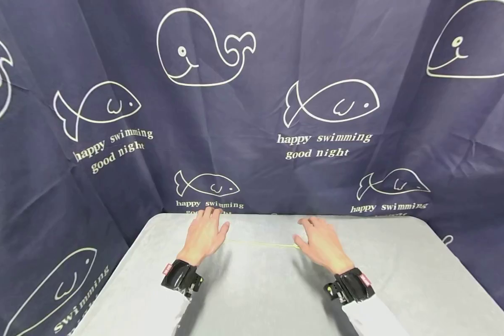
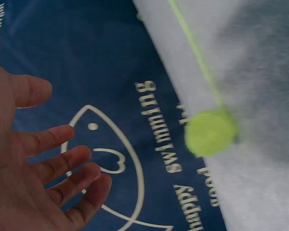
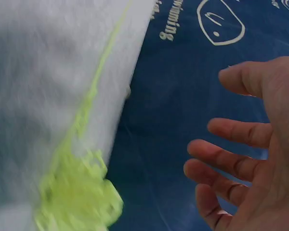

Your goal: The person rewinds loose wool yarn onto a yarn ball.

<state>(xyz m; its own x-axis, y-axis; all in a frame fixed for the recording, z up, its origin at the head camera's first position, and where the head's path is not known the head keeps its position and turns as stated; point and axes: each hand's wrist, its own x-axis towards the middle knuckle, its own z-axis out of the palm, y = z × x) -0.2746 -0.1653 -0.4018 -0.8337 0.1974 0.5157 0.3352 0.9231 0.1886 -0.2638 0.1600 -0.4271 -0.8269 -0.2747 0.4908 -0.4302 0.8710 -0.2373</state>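
One thin yellow-green string (image 1: 262, 243) lies on the grey surface (image 1: 403, 280) between our hands. Our left hand (image 1: 203, 235) and right hand (image 1: 322, 242) hover beside its ends, fingers spread, each grip apart and holding nothing.

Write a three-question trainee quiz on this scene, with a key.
1. True or false: the left hand grips the yarn.
2. What colour is the yarn? A red, B yellow-green, C white.
3. The yarn lies on the grey ____, between the left hand and the right hand.

Key: 1 false, its fingers are spread and hold nothing; 2 B; 3 table.
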